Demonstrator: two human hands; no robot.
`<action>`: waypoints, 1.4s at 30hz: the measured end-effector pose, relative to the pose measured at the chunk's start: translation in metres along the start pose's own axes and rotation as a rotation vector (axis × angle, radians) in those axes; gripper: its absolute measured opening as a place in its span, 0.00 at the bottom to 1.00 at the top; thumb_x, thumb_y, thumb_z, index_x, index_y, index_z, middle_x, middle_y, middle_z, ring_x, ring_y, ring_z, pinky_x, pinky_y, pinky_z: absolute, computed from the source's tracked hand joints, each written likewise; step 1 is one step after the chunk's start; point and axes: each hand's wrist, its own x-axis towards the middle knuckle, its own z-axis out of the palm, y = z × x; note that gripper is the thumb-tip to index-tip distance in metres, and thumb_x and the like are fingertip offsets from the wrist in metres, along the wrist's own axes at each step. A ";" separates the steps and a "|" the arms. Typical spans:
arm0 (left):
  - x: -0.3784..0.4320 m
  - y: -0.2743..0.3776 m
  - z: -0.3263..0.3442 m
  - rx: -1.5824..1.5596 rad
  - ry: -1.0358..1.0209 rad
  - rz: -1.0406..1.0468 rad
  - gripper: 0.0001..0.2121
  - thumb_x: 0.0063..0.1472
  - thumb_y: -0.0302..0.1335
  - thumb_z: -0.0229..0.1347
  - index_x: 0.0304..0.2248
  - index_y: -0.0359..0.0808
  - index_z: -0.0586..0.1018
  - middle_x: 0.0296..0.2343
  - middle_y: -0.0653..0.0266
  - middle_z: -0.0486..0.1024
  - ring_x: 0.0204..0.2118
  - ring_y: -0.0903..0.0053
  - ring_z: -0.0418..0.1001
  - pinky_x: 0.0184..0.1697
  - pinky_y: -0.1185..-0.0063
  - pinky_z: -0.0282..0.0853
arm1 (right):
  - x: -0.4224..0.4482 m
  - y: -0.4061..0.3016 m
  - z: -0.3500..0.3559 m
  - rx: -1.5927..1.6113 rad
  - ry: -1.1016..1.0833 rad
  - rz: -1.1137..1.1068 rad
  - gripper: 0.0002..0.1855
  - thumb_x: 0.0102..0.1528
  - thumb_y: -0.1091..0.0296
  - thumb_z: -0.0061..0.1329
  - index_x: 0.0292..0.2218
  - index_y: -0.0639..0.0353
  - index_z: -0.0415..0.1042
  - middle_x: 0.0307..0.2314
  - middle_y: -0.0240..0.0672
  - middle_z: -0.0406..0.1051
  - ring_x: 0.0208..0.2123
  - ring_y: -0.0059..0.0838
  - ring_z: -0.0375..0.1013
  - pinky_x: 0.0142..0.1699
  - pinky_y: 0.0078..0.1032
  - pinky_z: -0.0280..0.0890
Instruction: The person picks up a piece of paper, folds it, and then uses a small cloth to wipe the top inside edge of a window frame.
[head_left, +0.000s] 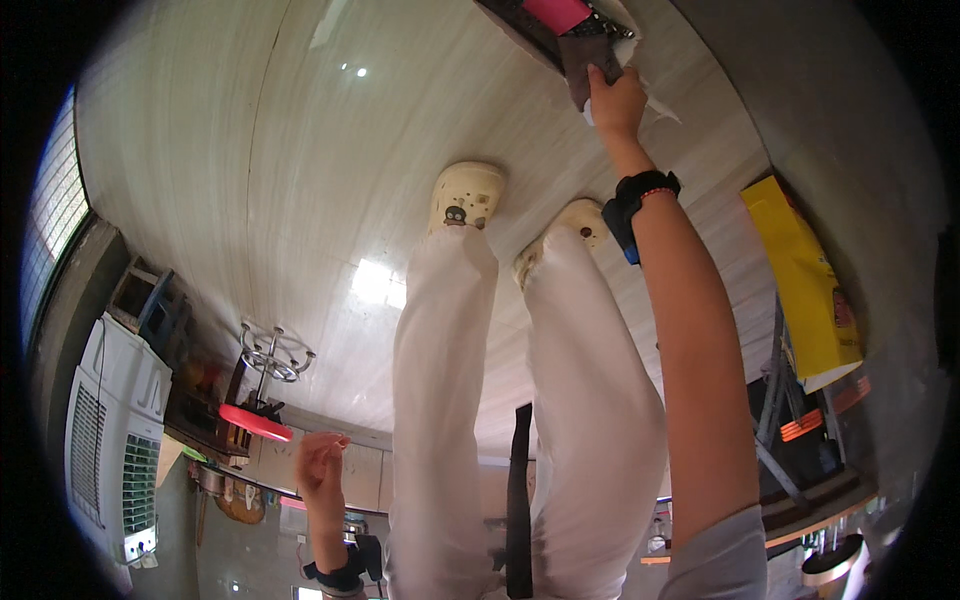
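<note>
My right hand (619, 101) reaches forward to the top of the view, shut on a dark grey-brown piece that looks like cloth (589, 64). That piece lies at the edge of an open container (525, 30), partly cut off by the frame, with a bright pink item (559, 13) and dark things inside. My left hand (322, 461) hangs low at the left, slightly blurred, its fingers loosely curled and no object visible in it. Both wrists wear black bands. Below the container are my cream clogs (466, 196) and light trousers.
A yellow box or bag (806, 285) stands at the right by the wall, near a metal-legged frame (780, 375). On the left are a red-topped stool with metal legs (255, 422), a white air cooler (116, 442) and dark wooden furniture. Glossy tiled floor (322, 150) surrounds my feet.
</note>
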 end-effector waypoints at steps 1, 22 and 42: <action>-0.001 0.004 0.002 -0.018 -0.019 0.008 0.05 0.57 0.15 0.46 0.33 0.30 0.70 0.32 0.63 0.69 0.36 0.78 0.69 0.43 0.80 0.65 | -0.004 -0.002 -0.006 -0.046 0.028 0.001 0.22 0.51 0.59 0.48 0.37 0.72 0.63 0.32 0.54 0.69 0.36 0.50 0.70 0.40 0.37 0.65; -0.296 0.246 0.019 -0.410 -0.662 0.567 0.19 0.49 0.18 0.57 0.42 0.34 0.67 0.35 0.67 0.70 0.38 0.81 0.69 0.44 0.80 0.65 | -0.406 -0.195 -0.541 0.572 -0.421 -0.612 0.12 0.45 0.70 0.56 0.27 0.65 0.67 0.25 0.39 0.68 0.27 0.30 0.68 0.33 0.24 0.64; -0.254 0.513 -0.104 -0.413 -0.300 1.085 0.14 0.56 0.25 0.52 0.42 0.35 0.67 0.37 0.63 0.70 0.37 0.80 0.70 0.39 0.82 0.67 | -0.345 -0.366 -0.625 0.916 0.220 -0.377 0.08 0.49 0.73 0.50 0.30 0.61 0.63 0.24 0.23 0.63 0.26 0.13 0.60 0.33 0.14 0.58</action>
